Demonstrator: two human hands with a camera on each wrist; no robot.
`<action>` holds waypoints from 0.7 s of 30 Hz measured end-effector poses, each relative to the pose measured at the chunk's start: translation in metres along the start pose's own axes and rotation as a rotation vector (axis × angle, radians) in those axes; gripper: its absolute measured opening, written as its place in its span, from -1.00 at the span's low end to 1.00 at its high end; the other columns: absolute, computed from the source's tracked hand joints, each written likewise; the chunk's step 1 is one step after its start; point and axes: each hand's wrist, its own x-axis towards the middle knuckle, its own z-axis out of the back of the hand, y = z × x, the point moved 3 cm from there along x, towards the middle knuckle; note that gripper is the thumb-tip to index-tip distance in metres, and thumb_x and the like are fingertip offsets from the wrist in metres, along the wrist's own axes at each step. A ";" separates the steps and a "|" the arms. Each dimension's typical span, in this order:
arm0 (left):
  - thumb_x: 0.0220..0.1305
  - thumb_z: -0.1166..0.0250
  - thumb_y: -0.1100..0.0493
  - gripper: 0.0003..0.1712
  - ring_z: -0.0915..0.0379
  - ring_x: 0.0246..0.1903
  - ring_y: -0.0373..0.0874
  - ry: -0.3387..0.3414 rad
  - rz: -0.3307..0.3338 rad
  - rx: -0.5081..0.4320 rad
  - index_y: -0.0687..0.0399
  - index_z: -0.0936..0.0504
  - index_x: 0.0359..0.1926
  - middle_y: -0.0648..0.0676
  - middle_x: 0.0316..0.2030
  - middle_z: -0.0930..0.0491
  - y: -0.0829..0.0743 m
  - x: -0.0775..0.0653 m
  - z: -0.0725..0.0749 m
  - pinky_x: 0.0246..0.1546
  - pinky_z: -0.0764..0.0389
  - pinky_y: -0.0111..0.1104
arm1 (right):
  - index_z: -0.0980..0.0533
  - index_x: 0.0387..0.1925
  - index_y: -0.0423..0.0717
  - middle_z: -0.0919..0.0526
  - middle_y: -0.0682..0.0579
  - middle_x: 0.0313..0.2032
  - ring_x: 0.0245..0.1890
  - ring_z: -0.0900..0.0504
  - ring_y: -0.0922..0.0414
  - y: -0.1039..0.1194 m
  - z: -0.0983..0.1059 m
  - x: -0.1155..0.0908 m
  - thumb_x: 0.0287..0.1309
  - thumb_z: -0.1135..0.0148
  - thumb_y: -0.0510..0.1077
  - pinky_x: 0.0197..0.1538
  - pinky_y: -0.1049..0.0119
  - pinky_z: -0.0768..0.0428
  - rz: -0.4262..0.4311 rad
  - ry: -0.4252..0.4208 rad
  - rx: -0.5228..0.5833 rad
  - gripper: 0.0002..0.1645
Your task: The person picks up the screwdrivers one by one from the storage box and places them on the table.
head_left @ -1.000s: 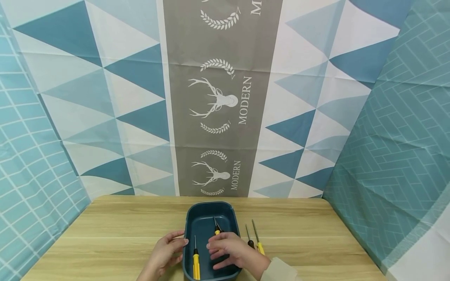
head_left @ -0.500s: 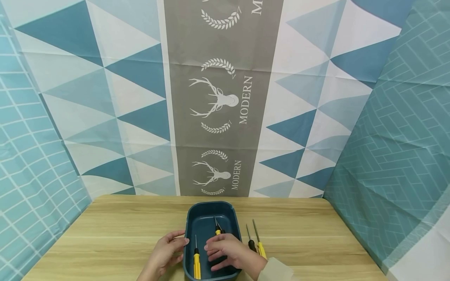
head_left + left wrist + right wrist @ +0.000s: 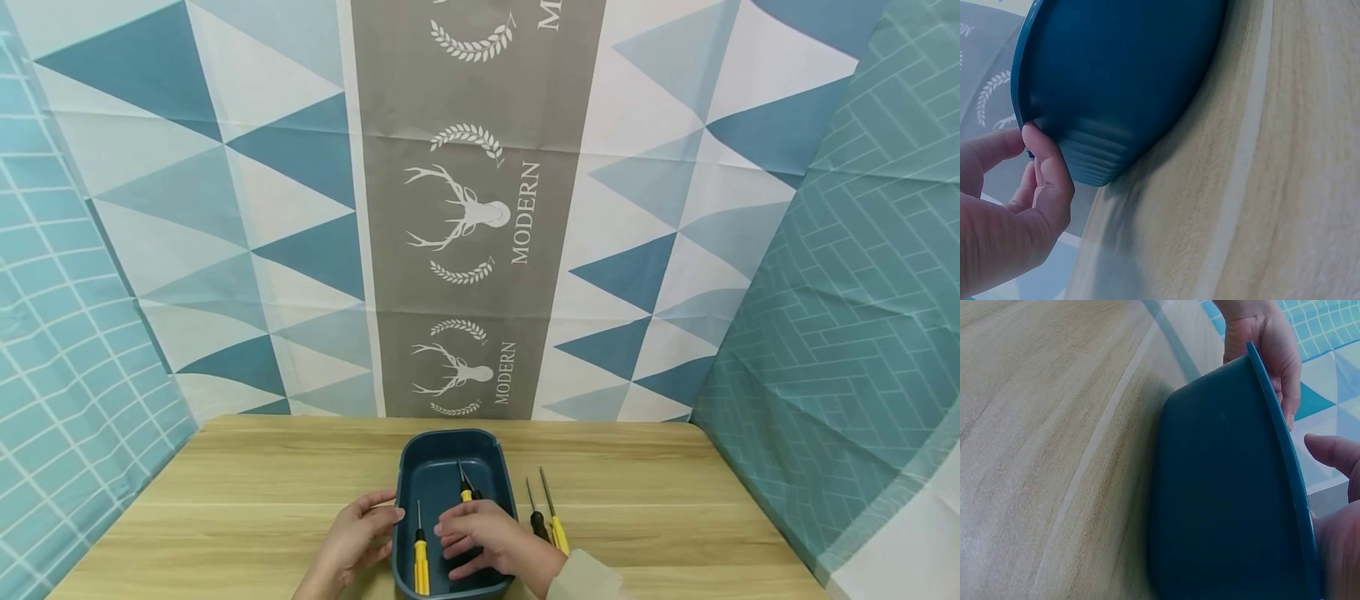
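The left hand (image 3: 358, 533) pinches the blue tub (image 3: 442, 450); the right hand (image 3: 483, 537), fingers apart, is over it. Behind the tub, gray cloth (image 3: 457, 296) says "MODERN".

Your head view reads bright; wrist views dimmer, bluish. Left wrist: soft shadow (image 3: 1119, 244) below tray (image 3: 1129, 62), seven o'clock.

Here's the wood table (image 3: 247, 483) down low, blue gridded sheet (image 3: 52, 333) left, teal herringbone sheet (image 3: 862, 275) right, and between them, triangles (image 3: 315, 254) flanking that grey deer-print band (image 3: 465, 100)
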 end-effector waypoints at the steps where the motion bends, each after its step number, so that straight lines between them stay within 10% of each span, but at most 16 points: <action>1: 0.16 -0.28 0.14 -0.35 -0.58 -0.37 -0.15 0.000 0.001 0.001 0.33 -0.30 0.22 0.12 -0.21 -0.63 0.000 0.000 0.000 -0.43 -0.60 -0.36 | -0.50 -0.10 -0.20 -0.61 -0.16 -0.21 -0.31 -0.61 0.08 0.000 0.000 0.000 0.09 -0.25 -0.11 -0.22 0.05 -0.66 0.000 0.001 0.001 -0.65; 21: 0.17 -0.28 0.14 -0.35 -0.59 -0.37 -0.15 0.015 -0.003 -0.005 0.34 -0.31 0.22 0.09 -0.24 -0.64 0.001 0.002 0.000 -0.43 -0.61 -0.37 | -0.51 -0.11 -0.21 -0.62 -0.13 -0.22 -0.27 -0.62 0.07 -0.003 -0.006 0.006 0.06 -0.27 -0.11 -0.22 0.06 -0.66 -0.021 0.013 -0.013 -0.64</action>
